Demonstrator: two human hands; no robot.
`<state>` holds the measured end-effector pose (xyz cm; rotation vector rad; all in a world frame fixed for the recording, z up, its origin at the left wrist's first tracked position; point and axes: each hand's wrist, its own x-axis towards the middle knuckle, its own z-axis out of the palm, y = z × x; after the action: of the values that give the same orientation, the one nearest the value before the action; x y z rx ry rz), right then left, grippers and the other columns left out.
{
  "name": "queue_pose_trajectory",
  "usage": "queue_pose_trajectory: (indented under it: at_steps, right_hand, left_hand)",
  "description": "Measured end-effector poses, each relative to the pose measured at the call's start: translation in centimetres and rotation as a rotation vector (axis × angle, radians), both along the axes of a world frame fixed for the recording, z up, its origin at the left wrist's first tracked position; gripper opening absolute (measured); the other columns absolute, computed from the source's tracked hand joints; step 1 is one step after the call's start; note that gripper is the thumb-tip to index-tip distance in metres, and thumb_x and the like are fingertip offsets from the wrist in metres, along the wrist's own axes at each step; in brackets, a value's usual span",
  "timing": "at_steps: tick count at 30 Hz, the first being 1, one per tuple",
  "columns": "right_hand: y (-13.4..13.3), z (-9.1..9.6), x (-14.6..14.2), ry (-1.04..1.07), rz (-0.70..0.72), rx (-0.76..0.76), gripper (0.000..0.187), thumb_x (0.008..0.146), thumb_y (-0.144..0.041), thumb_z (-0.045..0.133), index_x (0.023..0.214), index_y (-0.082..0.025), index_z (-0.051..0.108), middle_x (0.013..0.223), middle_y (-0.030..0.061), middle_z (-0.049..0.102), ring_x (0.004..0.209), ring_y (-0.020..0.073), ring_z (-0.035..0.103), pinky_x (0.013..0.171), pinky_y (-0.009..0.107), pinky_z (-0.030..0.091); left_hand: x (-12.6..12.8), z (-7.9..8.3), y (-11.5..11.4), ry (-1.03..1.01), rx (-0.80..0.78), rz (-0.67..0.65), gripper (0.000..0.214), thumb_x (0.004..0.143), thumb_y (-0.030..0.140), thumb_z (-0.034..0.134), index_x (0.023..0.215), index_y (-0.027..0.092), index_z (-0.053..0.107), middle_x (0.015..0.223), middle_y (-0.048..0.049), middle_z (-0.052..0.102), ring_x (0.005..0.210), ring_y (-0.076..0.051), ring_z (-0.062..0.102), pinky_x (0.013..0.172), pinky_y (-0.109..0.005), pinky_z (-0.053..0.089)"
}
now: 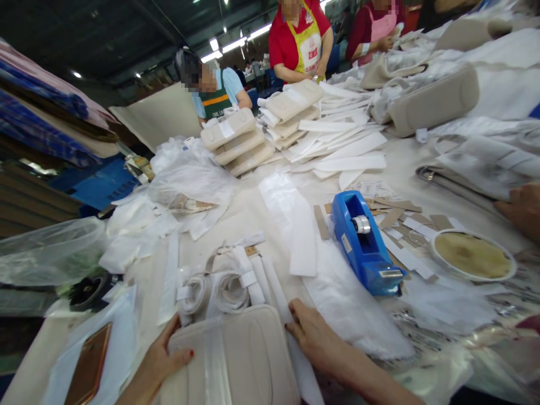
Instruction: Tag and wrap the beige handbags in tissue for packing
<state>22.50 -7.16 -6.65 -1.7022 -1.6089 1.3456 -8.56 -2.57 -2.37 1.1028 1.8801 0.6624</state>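
The beige bag [238, 360] is held by the left hand [162, 357]; whether anything is gripped by the right hand's [312, 334] curled fingers cannot be told. Yellowish paste [472, 254] is contained in a dish [472, 278].

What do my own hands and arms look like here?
Your left hand is ungloved, with a red-painted thumbnail. Your right hand is ungloved too, its nails too blurred to judge. No sleeve, watch or bracelet shows on either visible forearm.

The head camera looked forward and down across the worktable [400, 169]. Nearest it were the left hand [162, 359] and right hand [314, 336].
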Motion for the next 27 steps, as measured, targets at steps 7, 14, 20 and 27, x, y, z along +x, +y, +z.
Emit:
queue_pose_trajectory:
  at_steps: [7,14,20,27]
  right_hand:
    - [2.4,-0.1,-1.5,-0.03,0.042,0.073,0.019,0.082,-0.005,0.039,0.079,-0.016,0.054,0.076,0.0053,0.064,0.069,0.0144,0.056,0.058,0.022,0.035]
    - [0.4,0.7,0.8,-0.133,0.21,0.143,0.036,0.072,0.004,0.039,0.098,-0.009,0.06,0.098,0.0147,0.06,0.087,0.0206,0.057,0.075,0.028,0.044]
    - [-3.7,0.0,2.9,0.087,0.295,0.352,0.058,0.074,0.0,0.042,0.128,-0.019,0.046,0.135,0.0109,0.046,0.123,0.0189,0.045,0.102,0.028,0.037]
    - [-2.0,-1.1,1.3,0.047,0.267,0.309,0.019,0.082,-0.009,0.049,0.078,-0.017,0.065,0.083,0.0043,0.065,0.075,0.0135,0.06,0.066,0.02,0.043]
  left_hand:
    - [-0.2,-1.1,0.5,-0.119,-0.112,0.069,0.107,0.032,0.043,0.089,0.127,0.022,0.044,0.094,-0.0052,0.07,0.079,-0.028,0.068,0.068,-0.035,0.056]
    - [-2.2,-2.6,0.4,-0.001,-0.021,0.034,0.084,0.048,0.04,0.084,0.123,0.024,0.05,0.092,-0.0032,0.07,0.086,-0.029,0.067,0.068,-0.034,0.057]
    - [-1.6,-1.7,0.0,0.066,-0.008,0.005,0.074,0.052,0.04,0.082,0.12,0.026,0.054,0.094,-0.0019,0.07,0.089,-0.03,0.067,0.068,-0.034,0.057]
    - [-2.1,-2.1,0.0,-0.028,-0.076,0.023,0.077,0.052,0.042,0.082,0.121,0.027,0.051,0.098,-0.002,0.069,0.095,-0.031,0.065,0.072,-0.034,0.057]
